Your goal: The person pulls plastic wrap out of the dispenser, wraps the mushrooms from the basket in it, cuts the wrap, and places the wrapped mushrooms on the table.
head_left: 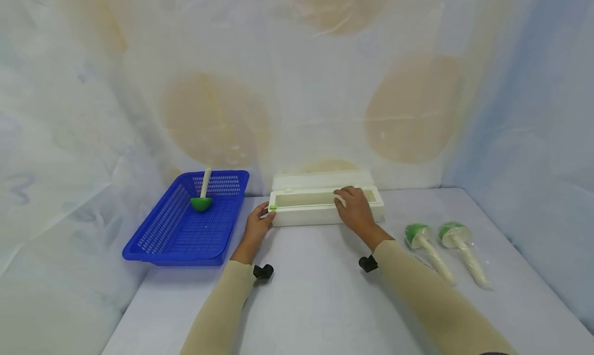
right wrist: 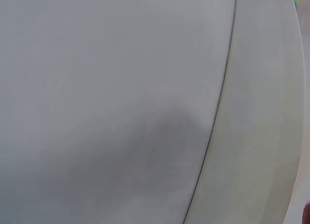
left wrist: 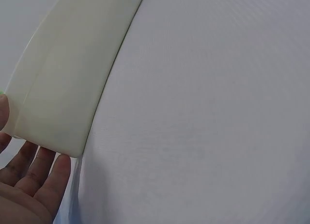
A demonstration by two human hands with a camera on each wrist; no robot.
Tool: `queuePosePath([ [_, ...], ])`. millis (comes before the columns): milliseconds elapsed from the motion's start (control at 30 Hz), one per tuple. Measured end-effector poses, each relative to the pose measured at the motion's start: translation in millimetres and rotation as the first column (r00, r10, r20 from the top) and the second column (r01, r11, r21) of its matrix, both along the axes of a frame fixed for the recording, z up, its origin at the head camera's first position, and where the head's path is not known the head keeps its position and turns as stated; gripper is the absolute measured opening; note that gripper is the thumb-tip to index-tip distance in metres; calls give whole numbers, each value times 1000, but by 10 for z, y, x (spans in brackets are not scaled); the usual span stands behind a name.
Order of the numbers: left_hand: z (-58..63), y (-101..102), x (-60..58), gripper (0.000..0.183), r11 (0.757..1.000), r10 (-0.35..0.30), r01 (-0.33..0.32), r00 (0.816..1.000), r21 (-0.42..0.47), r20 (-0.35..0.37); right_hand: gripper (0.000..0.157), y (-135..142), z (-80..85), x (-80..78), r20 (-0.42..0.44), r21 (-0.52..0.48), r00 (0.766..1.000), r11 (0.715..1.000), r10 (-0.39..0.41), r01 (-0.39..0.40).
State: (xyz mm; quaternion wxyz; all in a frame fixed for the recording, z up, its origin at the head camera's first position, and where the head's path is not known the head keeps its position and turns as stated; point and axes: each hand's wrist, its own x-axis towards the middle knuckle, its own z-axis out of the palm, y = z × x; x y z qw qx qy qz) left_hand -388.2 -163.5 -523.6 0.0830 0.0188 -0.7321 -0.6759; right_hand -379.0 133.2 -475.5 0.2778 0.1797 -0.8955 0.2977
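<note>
- Running back to the rear sheeting (head_left: 315, 113), the worktop (head_left: 315, 298) presents a pale, near-white, mostly smooth surface; the right wrist view shows a soft shadow across it.
- Rear sheeting: pale, lightly creased, marked with 2 large tan discs (head_left: 413, 107) at mid-height; further tan patches above and below.
- Left sheeting (head_left: 51, 180): whitish, wrinkled. Right sheeting (head_left: 533, 154): bluish, meeting the worktop along its side edge.
- White box (head_left: 306, 219): at the far side of the worktop, near the middle, long side forward, lid (head_left: 322, 181) raised behind, green tab (head_left: 273, 207) at the front left corner.
- Left hand (head_left: 257, 227): fingers and thumb clamped on the box's left end.
- Right hand (head_left: 356, 209): over the box's opening towards its right end, fingers bent, thumb and forefinger apart.
- Blue basket (head_left: 190, 241): on the worktop's left, holding 1 green-and-white ladle (head_left: 201, 204), handle upward.
- Worktop right: 2 wrapped ladles (head_left: 429, 252), side by side, in clear film.
</note>
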Motion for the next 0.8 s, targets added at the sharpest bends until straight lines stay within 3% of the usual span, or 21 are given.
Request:
queuePosePath([
  [67,-9,2,-6,49,1000,-3,3,1000,-4,5,32,215,-3,-3,36,-75,995,993,-90,92],
  [133,-7,5,-5,49,1000,1,-1,1000,-1,12,43,404,-1,-1,153,-152,975,971,-160,183],
  [200,0,14,1,48,1000,9,-9,1000,-2,11,52,563,14,9,303,-208,937,947,-174,243],
  [300,20,36,16,47,1000,23,-23,1000,0,10,58,726,22,26,498,-218,855,934,-144,284],
  [367,32,43,26,47,1000,25,-25,1000,2,13,57,779,9,29,567,-197,815,942,-118,273],
  [400,38,47,31,46,1000,25,-25,1000,2,17,56,797,-3,27,579,-186,807,946,-112,265],
  [467,48,54,38,46,1000,23,-23,999,-3,24,52,816,-30,27,582,-174,806,952,-107,252],
  [633,39,37,23,46,999,35,-34,999,-9,19,46,806,-85,-3,536,-216,839,945,-96,246],
  [800,40,13,-1,46,999,42,-42,999,-13,5,45,776,-86,-35,529,-238,844,940,-86,244],
])
